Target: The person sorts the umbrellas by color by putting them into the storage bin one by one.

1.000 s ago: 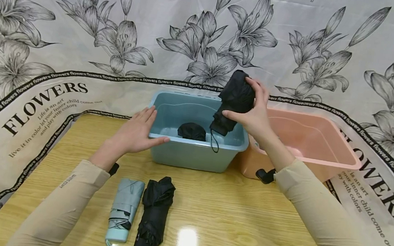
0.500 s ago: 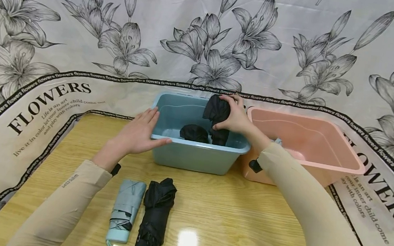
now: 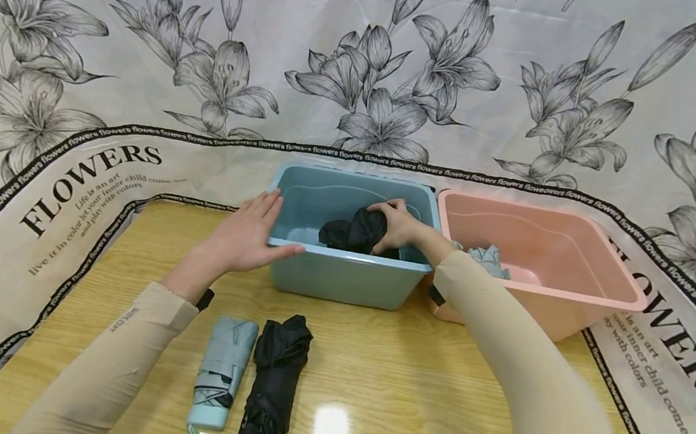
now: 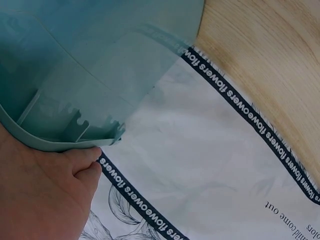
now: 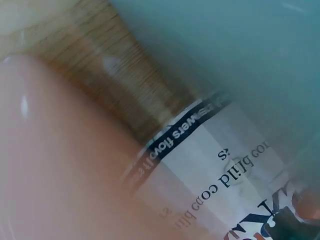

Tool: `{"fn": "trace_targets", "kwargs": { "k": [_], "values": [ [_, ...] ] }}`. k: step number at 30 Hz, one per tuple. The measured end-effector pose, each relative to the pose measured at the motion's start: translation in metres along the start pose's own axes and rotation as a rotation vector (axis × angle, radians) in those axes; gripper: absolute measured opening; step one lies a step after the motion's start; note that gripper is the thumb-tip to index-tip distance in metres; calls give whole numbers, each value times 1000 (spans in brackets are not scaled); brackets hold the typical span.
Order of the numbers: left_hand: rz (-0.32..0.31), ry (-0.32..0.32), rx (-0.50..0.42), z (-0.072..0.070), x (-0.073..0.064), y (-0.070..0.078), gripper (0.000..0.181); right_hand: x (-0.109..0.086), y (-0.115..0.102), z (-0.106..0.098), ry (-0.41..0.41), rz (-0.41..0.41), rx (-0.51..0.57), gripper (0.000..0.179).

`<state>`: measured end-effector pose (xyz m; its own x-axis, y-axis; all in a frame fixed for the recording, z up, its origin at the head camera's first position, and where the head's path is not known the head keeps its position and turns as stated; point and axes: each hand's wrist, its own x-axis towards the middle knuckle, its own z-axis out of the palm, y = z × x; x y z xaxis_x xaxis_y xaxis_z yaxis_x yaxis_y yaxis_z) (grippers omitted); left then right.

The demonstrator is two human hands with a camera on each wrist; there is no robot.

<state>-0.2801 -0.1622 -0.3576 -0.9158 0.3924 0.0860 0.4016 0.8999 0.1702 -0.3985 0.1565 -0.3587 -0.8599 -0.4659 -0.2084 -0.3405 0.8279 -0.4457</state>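
In the head view, my right hand (image 3: 400, 227) is down inside the blue bin (image 3: 344, 279), gripping a folded black umbrella (image 3: 368, 229). Beside it in the bin lies another black bundle (image 3: 334, 235), partly hidden by the front rim. My left hand (image 3: 244, 232) rests on the bin's left rim, its fingers fairly straight and the thumb along the front edge. The left wrist view has that hand (image 4: 47, 187) against the bin's rim. Bin walls fill most of the blurred right wrist view, where the held umbrella cannot be made out.
Close on the right stands a pink bin (image 3: 571, 296) with a light blue folded bundle (image 3: 490, 260) inside. On the wooden table (image 3: 405, 395), a light blue folded umbrella (image 3: 224, 364) and a black folded umbrella (image 3: 274, 384) lie side by side. A flower-printed cloth (image 3: 225, 110) hangs behind.
My right hand has carried the black umbrella from above the blue bin's right side down and left into it, beside the other black bundle. The left hand stays on the rim.
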Motion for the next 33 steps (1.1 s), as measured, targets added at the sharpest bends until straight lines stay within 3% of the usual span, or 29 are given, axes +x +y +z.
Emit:
{"fn": "trace_targets", "kwargs": {
  "k": [14,20,27,33],
  "values": [
    [11,17,1,0,1,2,112,-3,0,3,-244,131,-86,91],
    [12,9,-12,2,-1,3,110,-4,2,4,-192,123,26,92],
    [10,12,-19,2,-1,2,110,-12,-2,0,-154,126,271,88],
    [9,17,-17,2,0,0,111,-30,-20,-6,-94,72,338,84]
  ]
}}
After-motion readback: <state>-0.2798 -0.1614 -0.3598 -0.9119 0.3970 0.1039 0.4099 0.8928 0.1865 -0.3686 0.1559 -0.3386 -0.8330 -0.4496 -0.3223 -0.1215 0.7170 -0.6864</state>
